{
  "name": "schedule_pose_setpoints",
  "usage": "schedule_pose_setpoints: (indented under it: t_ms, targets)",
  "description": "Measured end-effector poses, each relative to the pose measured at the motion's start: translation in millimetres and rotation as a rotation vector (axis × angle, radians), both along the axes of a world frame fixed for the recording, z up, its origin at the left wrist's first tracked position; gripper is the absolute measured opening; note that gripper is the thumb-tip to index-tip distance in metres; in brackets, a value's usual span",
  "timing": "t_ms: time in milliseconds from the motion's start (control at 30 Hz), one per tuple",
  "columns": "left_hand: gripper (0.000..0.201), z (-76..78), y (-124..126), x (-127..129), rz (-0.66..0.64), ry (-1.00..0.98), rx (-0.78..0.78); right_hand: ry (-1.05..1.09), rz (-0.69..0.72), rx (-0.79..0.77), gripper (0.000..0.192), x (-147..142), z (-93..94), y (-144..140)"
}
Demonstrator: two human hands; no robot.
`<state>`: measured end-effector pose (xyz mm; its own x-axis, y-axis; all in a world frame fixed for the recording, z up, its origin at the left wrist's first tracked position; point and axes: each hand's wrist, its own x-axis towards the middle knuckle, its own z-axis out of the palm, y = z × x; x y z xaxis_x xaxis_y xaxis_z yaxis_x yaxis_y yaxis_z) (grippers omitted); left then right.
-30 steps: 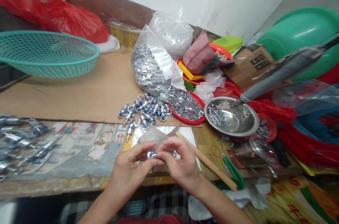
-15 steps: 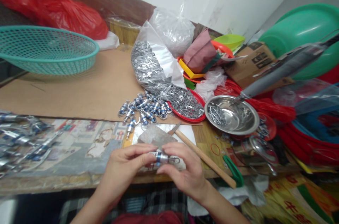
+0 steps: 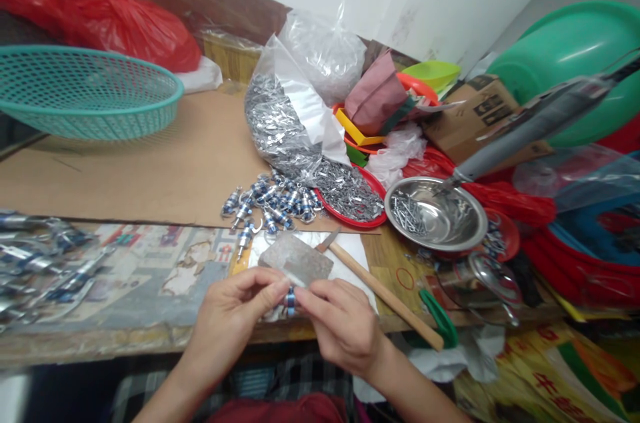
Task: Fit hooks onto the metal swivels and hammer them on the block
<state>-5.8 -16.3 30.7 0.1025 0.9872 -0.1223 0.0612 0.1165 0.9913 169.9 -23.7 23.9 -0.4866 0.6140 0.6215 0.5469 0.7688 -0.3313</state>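
Note:
Both hands meet low in the middle, over the bench's front edge. Between their fingertips is a small silver metal fitting with blue bands (image 3: 291, 301), mostly covered by the fingers. My left hand (image 3: 240, 306) pinches it from the left, thumb and forefinger together. From the right, my right hand (image 3: 343, 320) pinches its other side, fingers curled. Just beyond them lies a flat grey block (image 3: 295, 258) on white paper. A wooden-handled tool (image 3: 385, 293) rests slantwise to the right of the block, its dark pointed head touching or close to it.
Similar blue-and-silver fittings lie in a pile (image 3: 273, 203) on the cardboard (image 3: 125, 176), and more at left (image 3: 45, 263). Behind are a bag of metal clips (image 3: 280, 116), a red dish (image 3: 373, 220), a steel bowl (image 3: 480, 226) with pins and a turquoise basket (image 3: 100, 86).
My right-hand fingers have closed in and curled nearer to my left fingertips, covering more of the fitting. Its looped end, seen before at the right, is now hidden.

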Motion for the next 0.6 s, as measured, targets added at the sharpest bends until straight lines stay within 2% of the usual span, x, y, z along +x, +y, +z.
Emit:
schedule_pose_setpoints:
  t_ms: [167, 300, 400, 467, 533, 600]
  targets:
    - [0.023, -11.8, -5.4, 6.6, 0.173, -0.095, -0.141, 0.19, -0.032, -0.34, 0.021, -5.6, 0.9, -6.3]
    - [0.062, -16.1, -9.8, 12.3, 0.087, -0.339, -0.182, 0.207, -0.113, -0.549, 0.017, -4.6, 7.5, -6.0]
    - [0.064, -18.4, -9.3, 14.7, 0.083, -0.392, -0.187, 0.076, -0.087, -0.651, 0.016, 9.9, 14.4, 16.5]
    - [0.065, -19.3, -7.5, 15.7, 0.089, -0.386, -0.19, -0.091, -0.239, -0.563, 0.02, 29.1, 16.3, 46.0]
    - [0.068, -19.1, -5.6, 16.5, 0.083, -0.376, -0.182, -0.344, -0.64, -0.389, 0.027, 52.3, 14.0, 80.6]
    - [0.07, -18.0, -4.1, 17.3, 0.076, -0.363, -0.179, -0.437, -0.743, -0.392, 0.026, 72.9, 7.8, 111.4]
